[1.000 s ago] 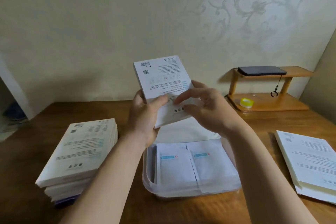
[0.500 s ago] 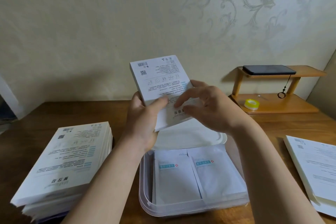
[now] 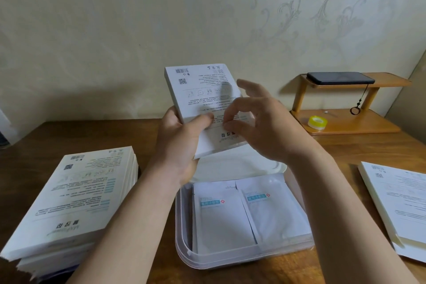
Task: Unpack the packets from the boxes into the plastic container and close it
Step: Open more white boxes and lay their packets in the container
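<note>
Cardboard looks light and stiff: we are gripping the flat white printed box (image 3: 202, 104) by its lower edge in our left hand (image 3: 182, 143) above the clear plastic container (image 3: 182, 233); our right hand (image 3: 260, 122), fingers loosely spread, is reaching for the flap end.

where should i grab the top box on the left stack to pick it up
Grip the top box of the left stack by its long right edge, coming from the right. It lies flat and thin, so fingers slip under that exposed edge with the thumb on top; its near end overhangs the boxes below.
</note>
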Motion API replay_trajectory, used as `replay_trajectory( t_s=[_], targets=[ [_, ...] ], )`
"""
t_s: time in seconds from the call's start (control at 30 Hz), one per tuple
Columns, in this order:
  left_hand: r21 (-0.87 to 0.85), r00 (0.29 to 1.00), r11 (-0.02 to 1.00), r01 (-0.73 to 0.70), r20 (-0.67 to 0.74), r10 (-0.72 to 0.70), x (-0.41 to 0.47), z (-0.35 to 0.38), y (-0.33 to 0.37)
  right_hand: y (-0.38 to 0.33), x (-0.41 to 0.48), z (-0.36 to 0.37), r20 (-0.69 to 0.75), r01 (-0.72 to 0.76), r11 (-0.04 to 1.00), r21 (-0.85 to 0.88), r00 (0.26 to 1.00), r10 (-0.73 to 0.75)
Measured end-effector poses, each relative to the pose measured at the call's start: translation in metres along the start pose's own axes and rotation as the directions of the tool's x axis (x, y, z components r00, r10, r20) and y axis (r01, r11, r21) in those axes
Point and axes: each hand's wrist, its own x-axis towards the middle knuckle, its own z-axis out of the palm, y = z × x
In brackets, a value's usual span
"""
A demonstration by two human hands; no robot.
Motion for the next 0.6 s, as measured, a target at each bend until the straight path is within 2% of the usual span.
replay_trajectory(
  t_s=[0.23, 0.43, 0.6],
  targets=[
    [0.003, 1.0, 1.0, 0.02, -0.009, -0.019, 0.0, 0.002, -0.001, 0.001, 0.0, 0.004, 0.128, 0.05, 0.995, -0.081, 0.991, -0.04],
    [-0.05, 0.995, 0.995, 0.092, -0.027, -0.093, -0.001, -0.001, 0.004, 0.002, -0.002, -0.002, 0.181, 0.045, 0.998, -0.036, 0.983, -0.038],
    [-0.087, 0.99, 0.992, 0.095, -0.095, -0.103, 0.001, -0.004, 0.007, 0.006, -0.004, -0.013, 0.231, 0.048, 0.999, 0.02, 0.971, -0.051]
  ],
)
